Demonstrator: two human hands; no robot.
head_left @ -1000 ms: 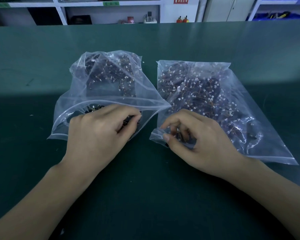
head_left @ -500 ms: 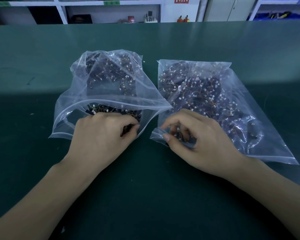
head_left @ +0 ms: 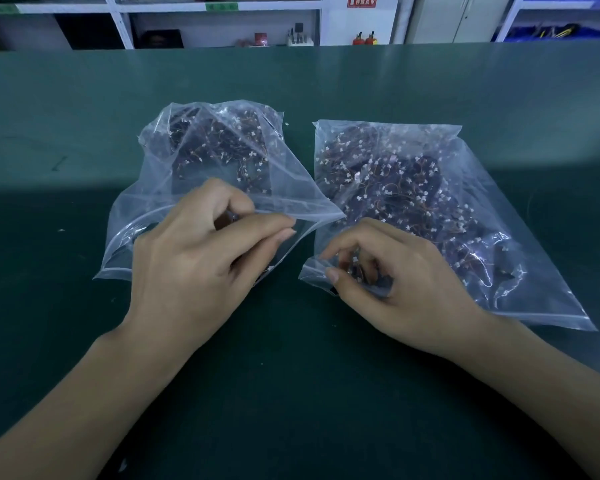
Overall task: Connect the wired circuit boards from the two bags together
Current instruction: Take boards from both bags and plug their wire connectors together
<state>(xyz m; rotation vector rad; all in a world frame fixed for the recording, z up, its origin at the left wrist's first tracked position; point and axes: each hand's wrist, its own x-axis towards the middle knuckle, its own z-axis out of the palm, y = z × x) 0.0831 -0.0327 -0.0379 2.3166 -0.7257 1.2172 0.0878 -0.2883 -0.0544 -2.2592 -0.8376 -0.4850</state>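
Dark green matting covers the surface (head_left: 326, 393), and white shelving (head_left: 222, 8) with small items runs along the wall behind it. Two clear plastic bags lie side by side on the surface, close together but not overlapping.

The left bag (head_left: 160, 209) stands puffed up, its near mouth gaping open. Inside it is a tangle of small dark circuit boards (head_left: 222, 147) with thin reddish-brown wires and tiny white plug ends, heaped mostly toward the far end. The right bag (head_left: 520, 271) lies flatter and slants away to the right, and its boards (head_left: 406, 188) look the same: dark little squares, thin wires, many white connectors scattered through the pile.

The left hand (head_left: 194, 268) is at the open mouth of the left bag, fingers curled and partly under the upper flap, closed on something small and dark that cannot be made out clearly. The right hand (head_left: 402, 285) rests at the near left corner of the right bag, thumb and fingertips pinched together on a small wired piece with a white connector at the bag's opening.
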